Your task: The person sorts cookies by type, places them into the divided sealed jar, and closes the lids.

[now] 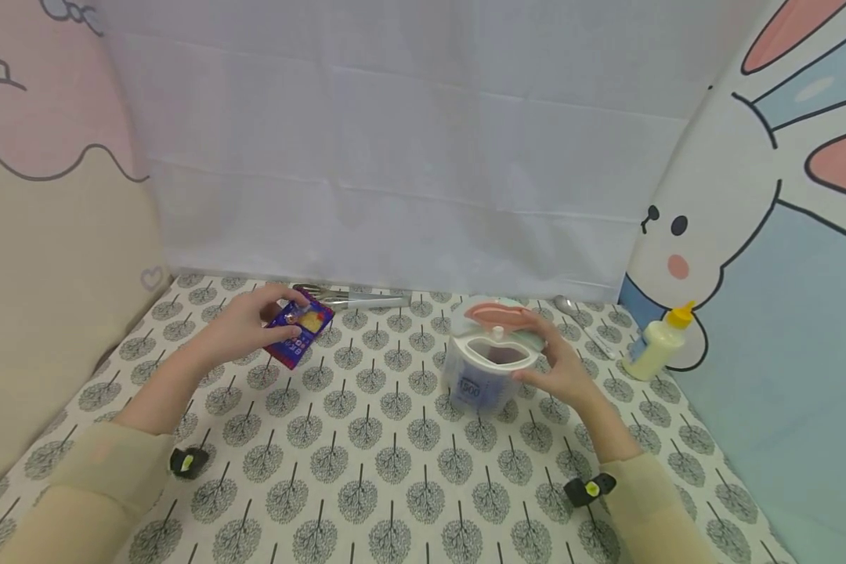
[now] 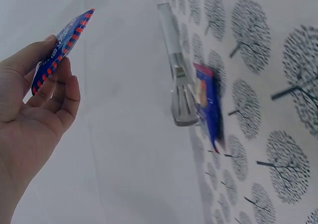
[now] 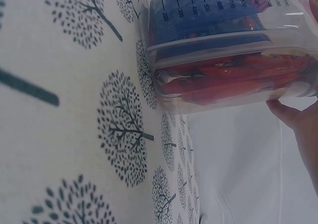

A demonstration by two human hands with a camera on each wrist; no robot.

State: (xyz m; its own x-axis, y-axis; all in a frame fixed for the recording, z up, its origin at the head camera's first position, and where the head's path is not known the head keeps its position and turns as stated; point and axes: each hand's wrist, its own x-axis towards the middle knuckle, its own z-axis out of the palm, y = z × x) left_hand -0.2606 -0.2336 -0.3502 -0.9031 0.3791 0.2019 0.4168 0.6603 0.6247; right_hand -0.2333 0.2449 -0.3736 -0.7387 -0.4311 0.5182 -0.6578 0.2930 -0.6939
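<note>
My left hand [image 1: 250,321] pinches a small blue snack packet [image 2: 62,47] with red-striped edges between thumb and fingers. Beyond it, in the left wrist view, a second blue packet [image 2: 207,102] is on the cloth beside a slotted metal utensil [image 2: 180,80] with a pale handle. To the right stands a clear plastic jar [image 1: 475,384] with a white rim, its lid [image 1: 493,311] flipped up. My right hand [image 1: 560,368] grips the jar at its rim and lid. Through the jar's wall, the right wrist view shows red packets [image 3: 233,77] and a blue one behind printed measuring marks.
A spoon [image 1: 583,325] with a white handle lies right of the jar. Near the right edge stands a pale yellow bottle [image 1: 656,348] with a yellow nozzle. A white curtain [image 1: 395,157] hangs behind the tree-patterned tablecloth [image 1: 366,470], and printed curtains flank both sides.
</note>
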